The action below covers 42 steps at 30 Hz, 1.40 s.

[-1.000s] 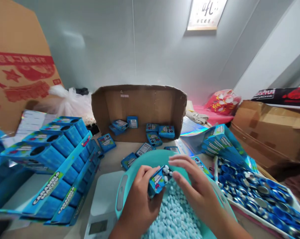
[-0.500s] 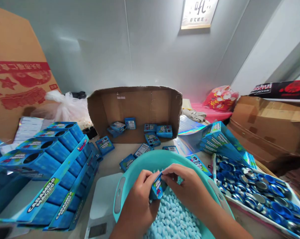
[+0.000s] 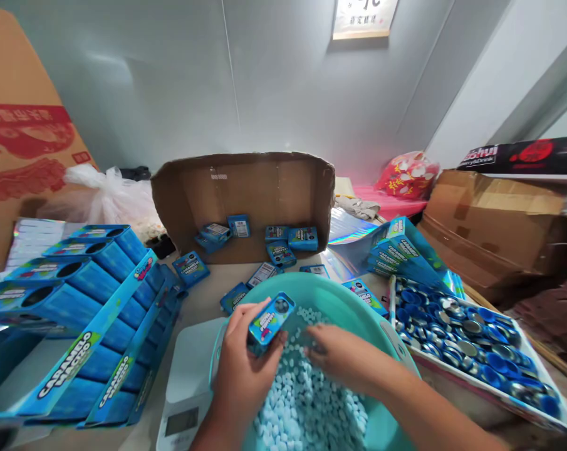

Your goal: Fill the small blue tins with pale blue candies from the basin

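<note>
My left hand (image 3: pixel 245 360) is wrapped round a small blue box (image 3: pixel 270 321) with a round hole at its upper end, held tilted above the left part of a teal basin (image 3: pixel 306 285). Light blue candies (image 3: pixel 306 401) fill the bottom of the basin. Over the candies, to the right of the box, is my right hand (image 3: pixel 327 351); its fingers are bent and blurred by motion, and whether they hold anything cannot be made out.
A grey scale (image 3: pixel 193 363) stands left of the basin. Blue display trays (image 3: pixel 71 363) with boxes are at the left. A white tray (image 3: pixel 452 369) of blue and silver tins lies right. Behind stands a cardboard box (image 3: pixel 245 188) with small blue boxes.
My right hand has left the small box and moved down over the candies. The box in my left hand has turned and moved up and left, its hole now showing. The view has shifted slightly.
</note>
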Motion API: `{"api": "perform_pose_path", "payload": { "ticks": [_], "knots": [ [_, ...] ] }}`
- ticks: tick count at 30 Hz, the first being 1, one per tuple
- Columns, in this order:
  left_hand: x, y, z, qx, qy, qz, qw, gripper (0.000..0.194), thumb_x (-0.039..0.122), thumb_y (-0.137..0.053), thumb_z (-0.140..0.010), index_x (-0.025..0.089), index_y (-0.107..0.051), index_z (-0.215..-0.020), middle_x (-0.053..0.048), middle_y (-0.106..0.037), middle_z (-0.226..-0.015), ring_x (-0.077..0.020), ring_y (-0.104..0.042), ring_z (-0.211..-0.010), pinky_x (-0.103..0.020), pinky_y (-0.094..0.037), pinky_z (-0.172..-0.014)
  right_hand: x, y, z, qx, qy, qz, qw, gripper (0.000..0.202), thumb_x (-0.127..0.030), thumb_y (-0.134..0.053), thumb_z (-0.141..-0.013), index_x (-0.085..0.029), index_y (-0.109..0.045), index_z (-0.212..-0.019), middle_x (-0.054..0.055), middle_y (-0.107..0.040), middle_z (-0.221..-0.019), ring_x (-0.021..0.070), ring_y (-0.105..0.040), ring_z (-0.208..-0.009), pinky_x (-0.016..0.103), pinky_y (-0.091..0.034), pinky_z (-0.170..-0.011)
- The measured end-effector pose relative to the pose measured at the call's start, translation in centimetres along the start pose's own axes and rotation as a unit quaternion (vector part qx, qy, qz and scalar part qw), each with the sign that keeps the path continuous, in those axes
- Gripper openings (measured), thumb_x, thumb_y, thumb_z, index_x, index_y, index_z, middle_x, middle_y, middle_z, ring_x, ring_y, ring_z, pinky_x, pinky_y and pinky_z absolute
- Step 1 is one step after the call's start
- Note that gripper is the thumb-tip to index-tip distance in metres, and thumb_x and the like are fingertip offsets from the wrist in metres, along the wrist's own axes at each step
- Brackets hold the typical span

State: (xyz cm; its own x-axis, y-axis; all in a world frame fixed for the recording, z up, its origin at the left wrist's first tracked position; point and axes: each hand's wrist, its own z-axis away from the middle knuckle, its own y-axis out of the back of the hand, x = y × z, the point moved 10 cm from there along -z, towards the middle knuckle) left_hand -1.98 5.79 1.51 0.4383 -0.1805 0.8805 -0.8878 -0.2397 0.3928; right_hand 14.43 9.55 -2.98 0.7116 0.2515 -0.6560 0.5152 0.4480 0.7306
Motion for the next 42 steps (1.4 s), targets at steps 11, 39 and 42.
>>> {"api": "perform_pose_path", "payload": {
  "ticks": [11,39,42],
  "knots": [
    [-0.4,-0.5,-0.5,-0.009,0.029,-0.011,0.999,0.042,0.031,-0.071,-0.084,0.024,-0.062,-0.124,-0.007,-0.058,-0.120,-0.0227,-0.063,-0.109,-0.037,-0.053,-0.096,-4.5,-11.2,5.6,-0.316,0.111,0.171,0.926,0.047,-0.041,-0.057,-0.087,-0.021,-0.066,-0.129,0.017,-0.077,-0.097,0.0311,-0.073,-0.069,0.028,-0.035,-0.041],
    [0.7,-4.7,1.1,-0.210,-0.008,-0.029,0.977,0.041,0.014,-0.074,-0.073,0.023,-0.067,-0.112,-0.006,-0.068,-0.117,-0.0242,-0.064,-0.110,-0.037,-0.050,-0.098,-2.4,2.9,0.1,0.104,0.057,-0.626,0.771,0.027,-0.044,-0.054,-0.092,-0.022,-0.058,-0.076,0.000,-0.063,-0.075,0.0174,-0.059,-0.073,0.029,-0.048,-0.071],
    [1.1,-4.3,1.0,-0.200,-0.022,-0.024,0.979,0.039,0.017,-0.073,-0.077,0.024,-0.067,-0.115,-0.006,-0.067,-0.117,-0.0230,-0.063,-0.110,-0.036,-0.050,-0.097,-2.2,3.8,0.3,0.123,0.088,-0.623,0.768,0.030,-0.045,-0.054,-0.093,-0.021,-0.059,-0.076,0.001,-0.063,-0.076,0.0181,-0.061,-0.076,0.031,-0.049,-0.076]
  ]
}}
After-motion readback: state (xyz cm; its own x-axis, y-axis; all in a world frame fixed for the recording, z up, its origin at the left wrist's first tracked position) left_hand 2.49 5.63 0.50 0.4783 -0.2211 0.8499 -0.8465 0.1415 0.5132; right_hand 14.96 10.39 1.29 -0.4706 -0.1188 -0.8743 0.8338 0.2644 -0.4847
